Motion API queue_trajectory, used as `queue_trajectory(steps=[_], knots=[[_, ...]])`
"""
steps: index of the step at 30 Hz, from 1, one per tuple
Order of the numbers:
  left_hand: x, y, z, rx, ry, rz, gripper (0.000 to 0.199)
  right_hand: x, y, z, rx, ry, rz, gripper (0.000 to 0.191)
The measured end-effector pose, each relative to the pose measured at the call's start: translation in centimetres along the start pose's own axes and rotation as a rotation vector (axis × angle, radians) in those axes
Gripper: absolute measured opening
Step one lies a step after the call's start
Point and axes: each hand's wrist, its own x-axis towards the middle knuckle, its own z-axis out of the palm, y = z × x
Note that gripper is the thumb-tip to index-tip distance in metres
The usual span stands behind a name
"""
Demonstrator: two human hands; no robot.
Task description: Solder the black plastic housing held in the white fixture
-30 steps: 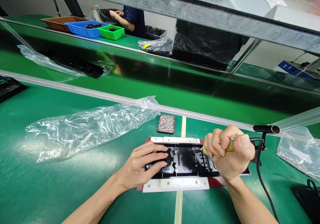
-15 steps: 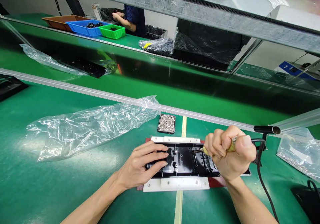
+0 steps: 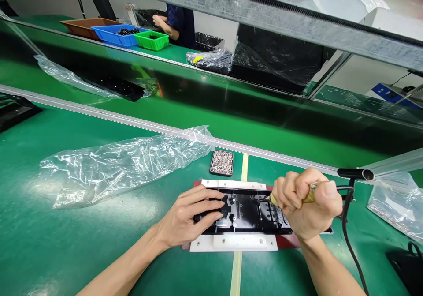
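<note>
A long black plastic housing (image 3: pixel 244 212) with posts and ribs lies between white blocks (image 3: pixel 243 242) on a reddish base. My left hand (image 3: pixel 194 212) rests over the housing's left end, fingers stretched out and thumb apart from them. In a fist, my right hand (image 3: pixel 307 201) grips a soldering iron (image 3: pixel 272 199) by its yellowish handle. The iron's thin metal tip points left over the housing's inside; I cannot tell whether it touches. Behind the housing sits a small square tray (image 3: pixel 221 162) of tiny silvery metal pieces.
A clear plastic bag (image 3: pixel 128 168) lies at left. A black tube holder (image 3: pixel 355 174) and the iron's cord (image 3: pixel 346 234) stand at right, beside a bag of metal bits (image 3: pixel 396 203). Beyond the green divider are bins (image 3: pixel 152 40) and a co-worker (image 3: pixel 180 24).
The view has shifted slightly, moving the whole scene a little to the right. Both hands keep nearly the same places on the housing and the soldering iron.
</note>
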Motion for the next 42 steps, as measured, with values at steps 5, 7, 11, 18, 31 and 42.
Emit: queue_trajectory(steps=[5,7,11,18,31,42], knots=[[-0.09,-0.08,0.05,-0.019,0.010,0.005,0.016,-0.05,0.05,0.03,-0.027,0.011,-0.014,0.055],[-0.16,-0.13,0.08,-0.023,0.005,0.001,0.017,-0.04,0.05,-0.01,-0.030,0.003,-0.016,0.054],[-0.36,-0.24,0.17,-0.027,-0.001,-0.002,0.018,0.02,-0.01,-0.01,-0.029,-0.010,-0.018,0.053],[-0.47,-0.39,0.30,-0.047,0.005,0.003,0.020,0.09,-0.05,0.12,-0.022,-0.005,-0.016,0.054],[-0.27,-0.21,0.20,-0.045,0.005,0.007,0.018,0.01,0.12,0.43,-0.021,0.028,-0.025,0.056],[-0.26,-0.21,0.22,-0.040,0.004,0.003,0.019,0.01,0.12,0.43,-0.020,0.021,-0.020,0.058]])
